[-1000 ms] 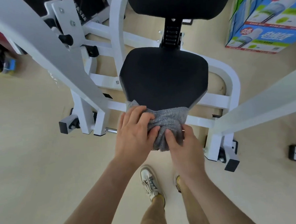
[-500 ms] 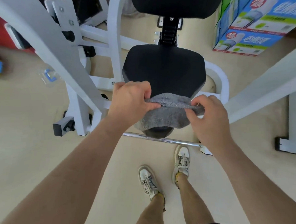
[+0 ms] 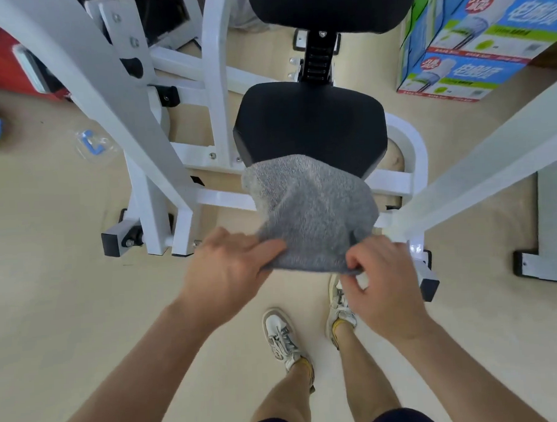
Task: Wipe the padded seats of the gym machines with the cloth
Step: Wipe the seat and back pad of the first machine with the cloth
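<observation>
A black padded seat (image 3: 311, 125) of a white gym machine sits ahead of me, with a black backrest pad (image 3: 327, 5) above it. A grey cloth (image 3: 306, 209) is spread in the air in front of the seat and hides its front edge. My left hand (image 3: 228, 265) pinches the cloth's near left corner. My right hand (image 3: 384, 276) pinches its near right corner. Both hands are in front of the seat, above my shoes.
White frame bars (image 3: 110, 100) cross on the left and a white arm (image 3: 481, 174) slants on the right. Blue and green printed boxes (image 3: 484, 35) stand at the back right. A small blue object (image 3: 91, 144) lies on the beige floor at left.
The cloth went from bunched at the seat's front edge to lifted and stretched out between my hands, which moved back toward me and apart.
</observation>
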